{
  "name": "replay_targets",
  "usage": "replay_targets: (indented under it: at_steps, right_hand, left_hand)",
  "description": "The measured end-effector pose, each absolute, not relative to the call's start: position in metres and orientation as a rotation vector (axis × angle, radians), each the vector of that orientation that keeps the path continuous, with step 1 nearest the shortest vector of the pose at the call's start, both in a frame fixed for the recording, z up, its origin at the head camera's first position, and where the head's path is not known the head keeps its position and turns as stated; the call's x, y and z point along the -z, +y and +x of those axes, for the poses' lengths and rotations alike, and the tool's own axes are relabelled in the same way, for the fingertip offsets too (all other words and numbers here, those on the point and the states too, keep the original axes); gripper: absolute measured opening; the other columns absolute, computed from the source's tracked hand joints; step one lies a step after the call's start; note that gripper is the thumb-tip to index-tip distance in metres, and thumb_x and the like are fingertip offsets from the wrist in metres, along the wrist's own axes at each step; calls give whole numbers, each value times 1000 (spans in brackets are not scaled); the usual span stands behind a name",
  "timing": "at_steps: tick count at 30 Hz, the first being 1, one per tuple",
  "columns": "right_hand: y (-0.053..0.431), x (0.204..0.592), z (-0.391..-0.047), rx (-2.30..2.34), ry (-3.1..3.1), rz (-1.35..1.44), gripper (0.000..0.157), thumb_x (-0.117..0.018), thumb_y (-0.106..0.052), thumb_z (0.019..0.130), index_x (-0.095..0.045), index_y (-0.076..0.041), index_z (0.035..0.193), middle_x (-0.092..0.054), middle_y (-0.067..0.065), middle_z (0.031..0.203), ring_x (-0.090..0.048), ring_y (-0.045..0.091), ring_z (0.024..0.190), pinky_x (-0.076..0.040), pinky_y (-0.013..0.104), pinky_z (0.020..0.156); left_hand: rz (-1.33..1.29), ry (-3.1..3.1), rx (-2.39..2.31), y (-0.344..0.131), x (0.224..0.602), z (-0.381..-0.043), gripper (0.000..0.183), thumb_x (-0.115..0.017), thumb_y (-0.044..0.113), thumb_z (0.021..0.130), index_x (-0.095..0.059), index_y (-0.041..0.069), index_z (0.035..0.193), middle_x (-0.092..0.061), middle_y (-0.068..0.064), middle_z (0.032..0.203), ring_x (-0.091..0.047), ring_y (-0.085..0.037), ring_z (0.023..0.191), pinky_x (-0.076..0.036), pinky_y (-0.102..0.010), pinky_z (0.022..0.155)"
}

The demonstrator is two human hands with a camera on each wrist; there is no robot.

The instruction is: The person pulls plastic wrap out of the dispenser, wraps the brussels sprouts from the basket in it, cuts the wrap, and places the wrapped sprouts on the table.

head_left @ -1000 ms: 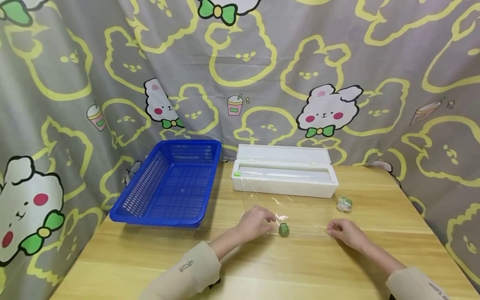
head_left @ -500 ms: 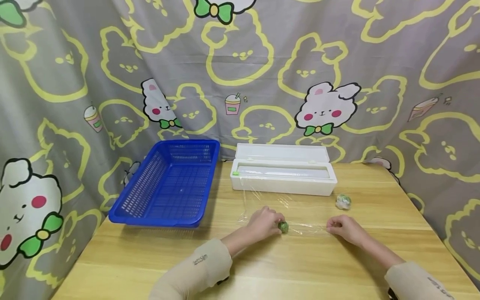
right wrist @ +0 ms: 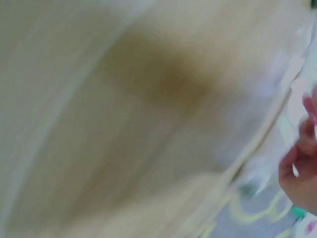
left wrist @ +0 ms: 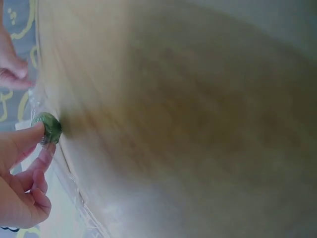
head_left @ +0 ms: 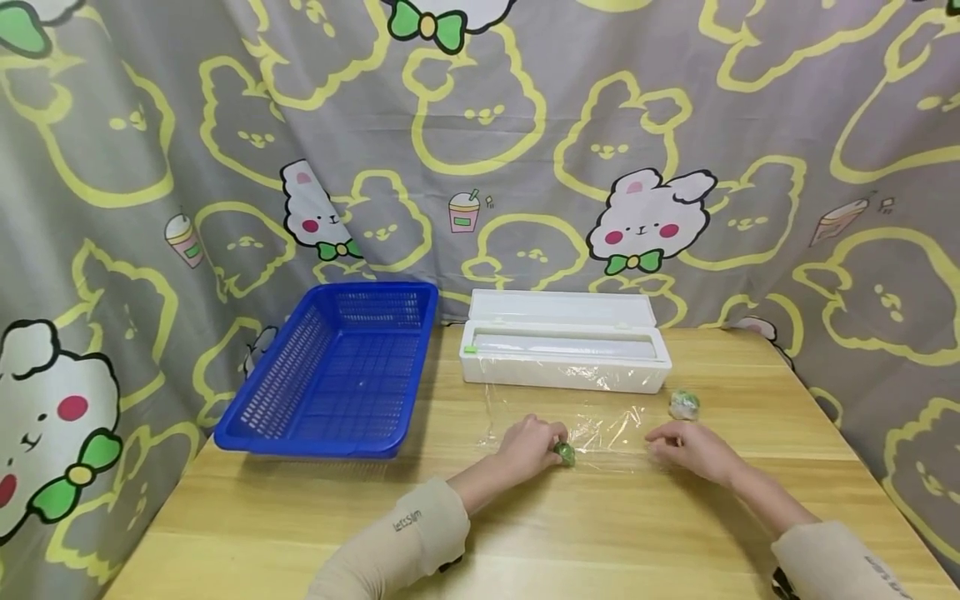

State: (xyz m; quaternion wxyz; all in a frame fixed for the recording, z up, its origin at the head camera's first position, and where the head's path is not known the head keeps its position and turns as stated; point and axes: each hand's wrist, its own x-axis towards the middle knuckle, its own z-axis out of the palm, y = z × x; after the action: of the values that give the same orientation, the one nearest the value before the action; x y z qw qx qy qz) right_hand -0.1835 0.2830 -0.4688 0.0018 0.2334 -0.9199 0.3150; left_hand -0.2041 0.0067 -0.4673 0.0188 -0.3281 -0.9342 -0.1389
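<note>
My left hand (head_left: pixel 528 443) pinches a small, round green vegetable (left wrist: pixel 49 128) between thumb and fingers, low over the table. In the head view part of this vegetable is hidden by the fingers. Clear cling film (head_left: pixel 592 429) runs from the white dispenser box (head_left: pixel 562 371) toward the hands, wrinkled and shiny around the vegetable. Over the film's right end is my right hand (head_left: pixel 693 450), fingers bent and pointing left. Whether its fingertips grip the film I cannot tell; the right wrist view shows the hand (right wrist: pixel 303 153) only at its edge, with thumb and fingers curved.
A green-and-white ball wrapped in film (head_left: pixel 684 404) sits just beyond the right hand. On the left stands a blue plastic basket (head_left: pixel 408 392). The dispenser's lid (head_left: pixel 562 308) is raised at the back of the wooden table (head_left: pixel 600 533), before a patterned curtain (head_left: pixel 525 100).
My left hand has moved right and taken hold of the green vegetable. The film between the hands, stretched taut before, is now looser and wrinkled. My right hand has shifted slightly left and up.
</note>
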Motion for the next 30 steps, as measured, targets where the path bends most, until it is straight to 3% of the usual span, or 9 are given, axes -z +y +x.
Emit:
replay_targets:
  at_steps: [2, 5, 9, 17, 24, 30]
  right_hand:
    - [262, 465, -181, -1001, -2857, 676, 24, -67, -9, 79, -65, 2, 100, -56, -5, 72, -44, -1, 61, -41, 20, 51]
    - [227, 464, -177, -1082, -2852, 663, 32, -68, -14, 78, -63, 1, 107, -61, 1, 83, -48, 2, 64, -44, 20, 56]
    - [191, 471, -177, -1087, -2864, 716, 32, -71, -20, 76, -64, -3, 103, -64, 8, 95, -50, 2, 66, -44, 20, 59]
    - [170, 484, -184, -860, -2810, 738, 23, -77, -17, 69, -62, -12, 87, -60, -7, 79, -52, 5, 67, -43, 22, 59]
    - [168, 485, -188, -901, -2837, 697, 17, -74, -13, 72, -60, -15, 81, -55, -10, 71, -46, 3, 61, -39, 21, 53]
    - [166, 480, -192, -912, -2867, 679, 10, -70, -13, 77, -63, -12, 84, -58, -9, 69, -44, 0, 55, -39, 19, 48]
  left_hand:
    - [-1007, -2916, 464, 5, 467, -204, 20, -74, 24, 73, -65, 19, 90, -66, 6, 75, -50, -9, 71, -40, -18, 59]
    - [-996, -2928, 508, 3, 466, -205, 20, -75, 21, 73, -64, 17, 90, -66, 4, 76, -51, -10, 71, -40, -19, 60]
    - [-1005, -2932, 547, 2, 466, -207, 19, -75, 18, 73, -64, 17, 88, -65, 3, 75, -51, -11, 70, -40, -19, 60]
    - [-1001, -2979, 699, 1, 469, -210, 19, -75, 13, 73, -62, 15, 87, -66, 1, 75, -56, -10, 69, -42, -17, 58]
    - [-1072, -3003, 728, 0, 469, -217, 18, -71, 8, 77, -61, 13, 92, -66, 0, 77, -59, -7, 66, -42, -14, 58]
    - [-1109, -3067, 724, -4, 466, -225, 16, -65, 11, 82, -61, 11, 97, -67, -1, 79, -57, -5, 63, -42, -13, 57]
